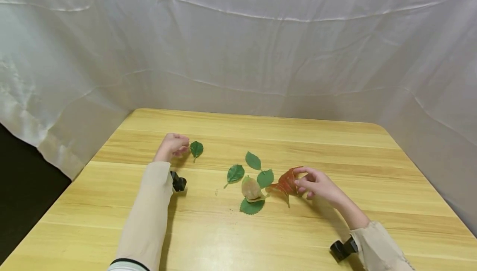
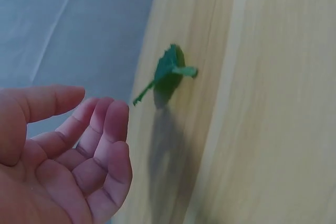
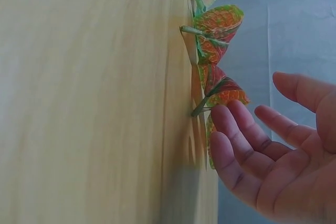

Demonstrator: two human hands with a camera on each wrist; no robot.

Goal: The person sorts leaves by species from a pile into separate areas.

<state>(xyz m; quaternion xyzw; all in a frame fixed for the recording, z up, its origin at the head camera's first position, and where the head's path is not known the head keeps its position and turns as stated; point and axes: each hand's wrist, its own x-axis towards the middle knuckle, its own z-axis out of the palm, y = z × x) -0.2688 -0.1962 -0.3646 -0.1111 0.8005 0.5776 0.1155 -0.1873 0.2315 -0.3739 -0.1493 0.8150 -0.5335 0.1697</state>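
Note:
Close beside a single green leaf [image 1: 196,149], my left hand [image 1: 175,143] hovers with nothing in it. In the left wrist view its fingers [image 2: 116,121] bend loosely, and the thumb stands apart from them; the green leaf [image 2: 169,72] lies beyond the fingertips. My right hand [image 1: 314,184] is at the red leaves [image 1: 287,182], overlapping their right edge. The right wrist view shows a reddish, green-edged leaf [image 3: 226,90] right at the fingertips [image 3: 223,114], with the thumb spread away from it. No leaf is pinched in either hand.
Between the hands lie several green leaves, among them one [image 1: 235,173] to the left, and a pale brownish leaf [image 1: 251,188] on top of a lower green one [image 1: 251,206]. The wooden table [image 1: 208,238] ends at a grey curtain [image 1: 261,55]. Small dark specks dot the wood.

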